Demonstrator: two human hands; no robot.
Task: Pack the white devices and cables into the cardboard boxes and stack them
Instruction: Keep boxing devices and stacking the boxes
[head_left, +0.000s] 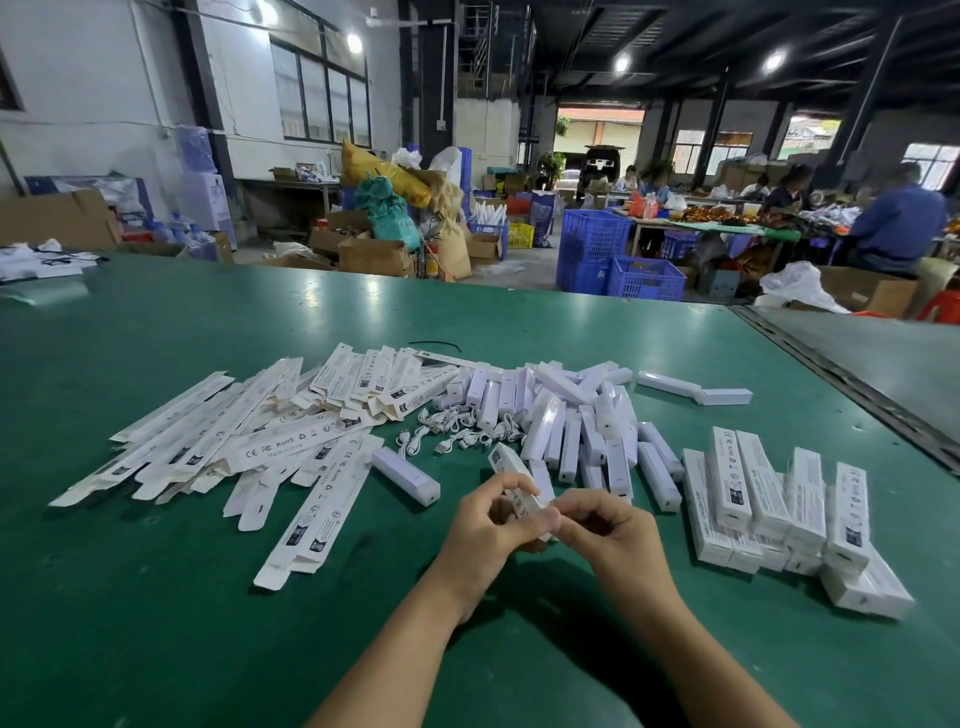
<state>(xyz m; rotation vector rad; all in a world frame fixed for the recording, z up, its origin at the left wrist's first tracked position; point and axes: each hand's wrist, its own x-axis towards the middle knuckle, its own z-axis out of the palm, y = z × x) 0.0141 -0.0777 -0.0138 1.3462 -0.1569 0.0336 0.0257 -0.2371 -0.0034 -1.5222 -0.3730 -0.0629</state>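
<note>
I see both hands meeting over the near middle of the table (156, 597), with one box (508, 461) held between them. The left hand (485, 522) curls its fingers round the box's near half, with the thumb and forefinger pinching its side. The right hand (610, 525) pinches the near end with thumb and fingertips; that end is mostly hidden behind the knuckles, so I cannot tell whether its flap is in or out. The box is tilted, and its far end points away from me toward the devices (571, 415).

The devices lie in a loose heap at the middle of the table. One device (406, 475) lies alone just left of the hands. The cables (457, 434) are coiled in a small cluster between that heap and the flats (234, 441). The flats are unfolded cartons fanned out toward the left edge.

The stack (769, 499) of closed boxes sits toward the right edge, near the right hand but apart from it, with the upper boxes resting on a lower layer. Beyond the far edge stand blue crates (595, 236).
</note>
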